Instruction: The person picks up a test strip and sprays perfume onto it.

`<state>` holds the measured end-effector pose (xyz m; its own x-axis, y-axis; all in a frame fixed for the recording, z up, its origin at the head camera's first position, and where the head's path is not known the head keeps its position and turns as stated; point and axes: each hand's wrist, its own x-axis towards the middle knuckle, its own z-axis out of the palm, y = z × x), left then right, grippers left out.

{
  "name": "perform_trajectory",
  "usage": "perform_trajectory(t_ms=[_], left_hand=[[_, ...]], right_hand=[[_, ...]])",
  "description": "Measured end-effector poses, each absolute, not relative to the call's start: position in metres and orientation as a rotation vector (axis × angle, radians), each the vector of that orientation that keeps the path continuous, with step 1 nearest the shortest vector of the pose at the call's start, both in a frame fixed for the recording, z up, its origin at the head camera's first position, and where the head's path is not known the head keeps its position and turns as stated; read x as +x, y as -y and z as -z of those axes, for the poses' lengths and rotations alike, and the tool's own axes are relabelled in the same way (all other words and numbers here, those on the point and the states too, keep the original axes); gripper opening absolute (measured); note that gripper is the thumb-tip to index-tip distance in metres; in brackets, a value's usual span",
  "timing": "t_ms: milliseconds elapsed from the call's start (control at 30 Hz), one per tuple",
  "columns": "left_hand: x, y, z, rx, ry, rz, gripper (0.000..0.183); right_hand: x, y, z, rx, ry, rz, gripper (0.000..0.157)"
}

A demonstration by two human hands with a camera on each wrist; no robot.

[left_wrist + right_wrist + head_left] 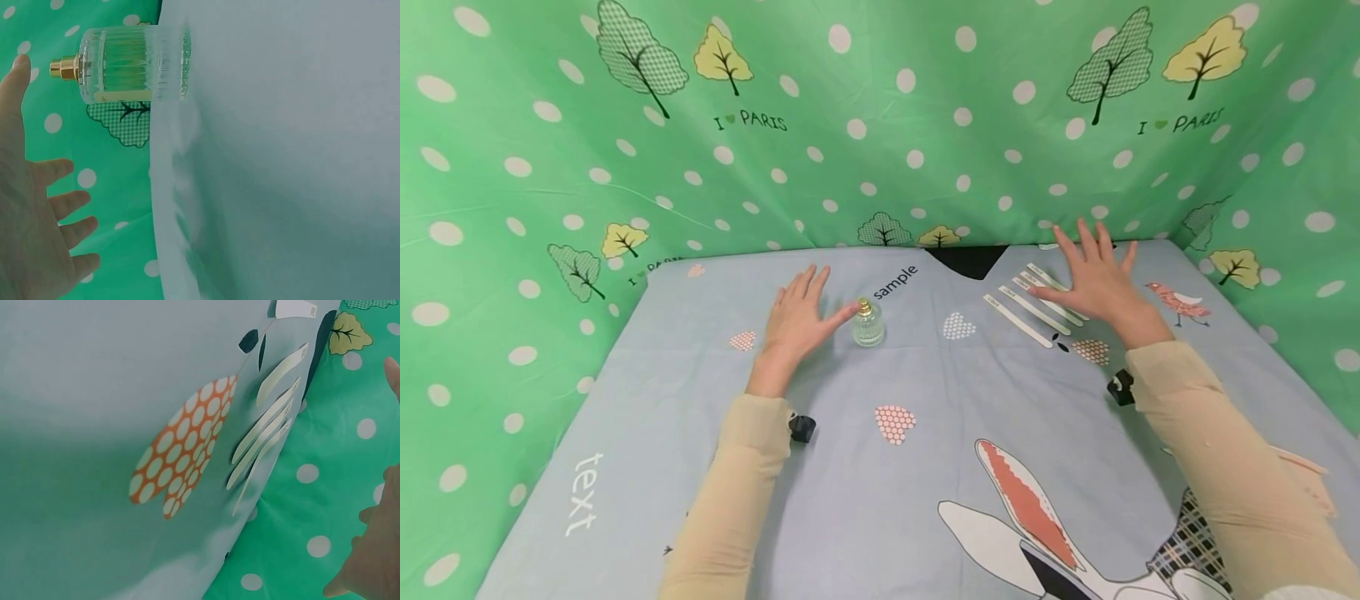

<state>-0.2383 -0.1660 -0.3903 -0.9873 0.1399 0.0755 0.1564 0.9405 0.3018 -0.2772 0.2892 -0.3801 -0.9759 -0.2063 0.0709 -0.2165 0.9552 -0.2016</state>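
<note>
A clear glass perfume bottle [868,328] with a gold spray top stands upright on the grey-blue cloth. My left hand [797,321] hovers to its left, fingers spread. In the head view its thumb overlaps the spray top, but the left wrist view shows a gap between the thumb and the bottle [128,65]. On the right lie several narrow white paper strips [1019,322], side by side and slanted, with small print at their far ends. Above their right side my right hand [1097,283] is held with spread fingers, holding nothing and partly covering some strips.
The printed cloth [820,500] covers the table, whose far edge meets a green dotted curtain [880,150]. The curtain also hangs at both sides. Black wrist cameras [802,428] sit under the sleeves. Hearts, a bird and a rabbit are only printed on the cloth.
</note>
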Motion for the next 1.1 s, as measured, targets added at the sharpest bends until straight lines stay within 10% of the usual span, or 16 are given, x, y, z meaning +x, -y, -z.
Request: perform_trajectory(t_ms=[1100], left_hand=[[-0.2317, 0.1573, 0.3976, -0.291, 3.050, 0.520, 0.094]], right_hand=[[-0.2771, -0.2983, 0.3902, 0.323, 3.035, -0.370, 0.108]])
